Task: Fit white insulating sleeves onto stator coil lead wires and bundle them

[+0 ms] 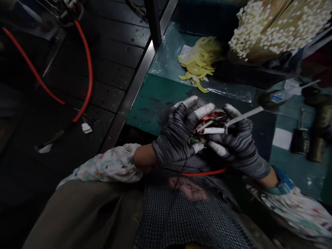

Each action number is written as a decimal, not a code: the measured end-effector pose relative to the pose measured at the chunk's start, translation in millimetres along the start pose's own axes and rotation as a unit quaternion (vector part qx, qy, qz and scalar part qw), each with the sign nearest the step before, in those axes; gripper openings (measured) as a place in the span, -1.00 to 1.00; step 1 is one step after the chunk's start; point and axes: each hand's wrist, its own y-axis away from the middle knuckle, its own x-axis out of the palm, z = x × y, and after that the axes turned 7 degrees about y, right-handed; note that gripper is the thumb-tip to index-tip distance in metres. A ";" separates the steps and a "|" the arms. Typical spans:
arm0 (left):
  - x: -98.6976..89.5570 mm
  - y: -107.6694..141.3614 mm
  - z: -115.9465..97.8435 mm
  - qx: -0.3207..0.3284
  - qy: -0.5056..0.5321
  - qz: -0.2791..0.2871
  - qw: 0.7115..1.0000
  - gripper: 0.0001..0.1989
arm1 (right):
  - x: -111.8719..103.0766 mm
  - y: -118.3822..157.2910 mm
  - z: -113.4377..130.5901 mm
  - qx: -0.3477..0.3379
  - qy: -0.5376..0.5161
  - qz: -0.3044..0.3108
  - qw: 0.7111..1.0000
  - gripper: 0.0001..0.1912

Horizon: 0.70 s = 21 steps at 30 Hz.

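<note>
Between my hands is a motor stator [210,118] with copper-coloured windings and a bit of green at its near edge. My left hand [176,133], in a grey striped glove with white-taped fingertips, grips its left side. From the right, my right hand [240,147], gloved and taped likewise, has its fingers curled around the other side. A white sleeve [214,130] lies across the windings. A pale flat strip [245,116] sticks out to the upper right, by my right fingers. Much of the stator is hidden under the hands. Below them, a red cable [204,172] crosses my checked apron.
Yellow curved strips [199,62] lie on a plastic bag beyond the hands. A bundle of white-tipped thin sticks or tubes [269,31] stands at upper right. A spouted bottle [277,97] and a dark-handled screwdriver [300,138] are on the right. Red cable [88,65] loops at left.
</note>
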 end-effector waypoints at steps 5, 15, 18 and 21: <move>-4.0 -5.0 -5.1 0.012 -0.011 0.011 1.000 -0.12 | 1.8 2.5 12.8 0.033 0.035 -0.001 0.999 -0.77; -5.6 -5.9 -10.5 -0.011 -0.021 0.013 1.000 -0.19 | -1.3 2.0 17.7 0.048 0.061 0.020 0.997 -0.68; -5.9 -4.8 -11.8 -0.032 -0.023 0.021 0.999 -0.27 | 0.8 0.1 13.8 0.050 0.053 0.012 0.997 -0.72; -5.9 -5.8 -13.0 -0.044 -0.005 0.024 0.999 -0.28 | 1.1 -2.9 15.9 0.041 0.029 -0.006 0.999 -0.72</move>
